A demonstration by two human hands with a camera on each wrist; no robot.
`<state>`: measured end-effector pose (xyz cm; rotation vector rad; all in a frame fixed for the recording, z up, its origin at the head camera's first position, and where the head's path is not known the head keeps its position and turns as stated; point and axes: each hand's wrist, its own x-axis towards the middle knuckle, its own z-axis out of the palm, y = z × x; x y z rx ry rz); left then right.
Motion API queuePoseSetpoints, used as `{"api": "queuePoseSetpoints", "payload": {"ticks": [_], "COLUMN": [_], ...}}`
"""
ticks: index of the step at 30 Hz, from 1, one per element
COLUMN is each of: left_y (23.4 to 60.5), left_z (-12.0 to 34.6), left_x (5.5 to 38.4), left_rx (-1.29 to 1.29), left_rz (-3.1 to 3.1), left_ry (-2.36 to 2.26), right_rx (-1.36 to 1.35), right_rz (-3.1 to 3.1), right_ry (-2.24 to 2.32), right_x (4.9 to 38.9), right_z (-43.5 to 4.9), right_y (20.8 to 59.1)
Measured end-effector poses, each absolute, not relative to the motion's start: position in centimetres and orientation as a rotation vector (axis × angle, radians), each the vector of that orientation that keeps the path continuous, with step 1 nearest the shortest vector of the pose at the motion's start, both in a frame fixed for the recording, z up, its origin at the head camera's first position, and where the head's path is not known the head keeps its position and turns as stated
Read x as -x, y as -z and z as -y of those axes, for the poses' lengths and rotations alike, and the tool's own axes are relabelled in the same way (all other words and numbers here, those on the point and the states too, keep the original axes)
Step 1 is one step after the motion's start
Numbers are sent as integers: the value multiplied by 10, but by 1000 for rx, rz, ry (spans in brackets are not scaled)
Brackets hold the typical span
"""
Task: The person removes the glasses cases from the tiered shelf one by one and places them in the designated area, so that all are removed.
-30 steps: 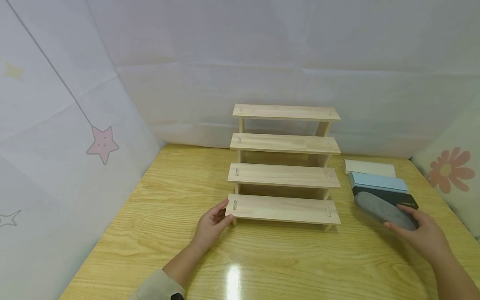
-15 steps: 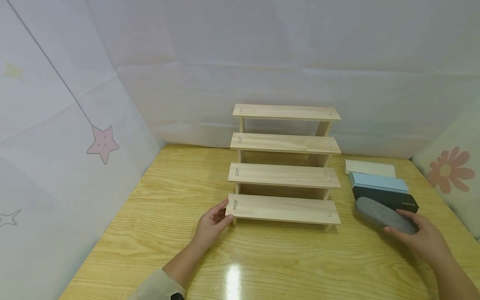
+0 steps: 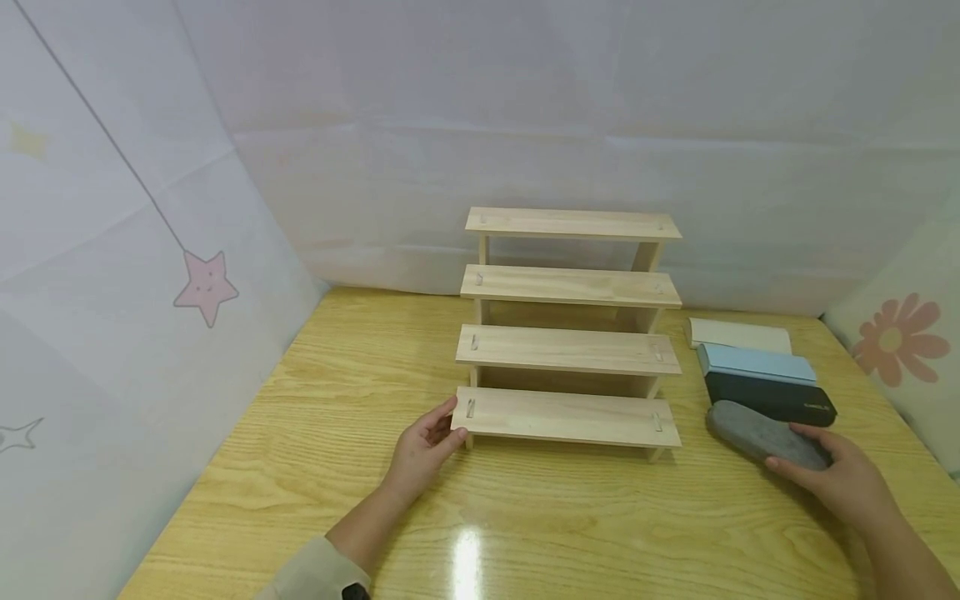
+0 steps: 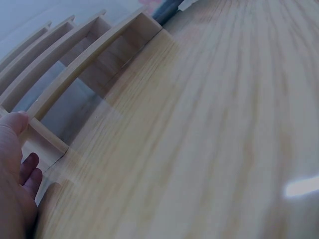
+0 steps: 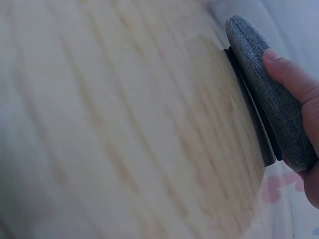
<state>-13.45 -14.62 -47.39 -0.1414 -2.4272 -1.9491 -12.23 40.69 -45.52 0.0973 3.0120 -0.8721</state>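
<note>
A grey fabric glasses case [image 3: 765,433] is in my right hand [image 3: 851,475], held at its right end between thumb and fingers. The right wrist view shows the thumb on the grey glasses case [image 5: 269,89], which is tilted beside a dark case. My left hand [image 3: 420,454] grips the left end of the lowest board of a stepped wooden display stand [image 3: 566,417]. In the left wrist view the thumb lies on the corner of the stand [image 4: 82,69], and the other fingers curl below it, partly hidden.
Right of the stand, a black glasses case [image 3: 772,398], a light blue case [image 3: 757,364] and a cream case [image 3: 741,335] lie in a row going back. All rest on the wood-grain table [image 3: 570,525]. A pale printed cloth [image 3: 525,108] hangs behind.
The grey glasses case has come slightly toward the front and lower, uncovering more of the black case. My left hand and the stand have stayed put.
</note>
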Motion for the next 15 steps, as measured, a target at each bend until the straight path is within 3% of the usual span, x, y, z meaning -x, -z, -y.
{"api": "queuePoseSetpoints", "payload": {"ticks": [15], "left_y": [473], "left_z": [145], "left_x": [134], "left_rx": [142], "left_rz": [2426], "left_ry": [1942], "right_rx": [-78], "right_rz": [-3007], "right_ry": [839], "right_x": [127], "right_z": [-414], "right_y": [463]}}
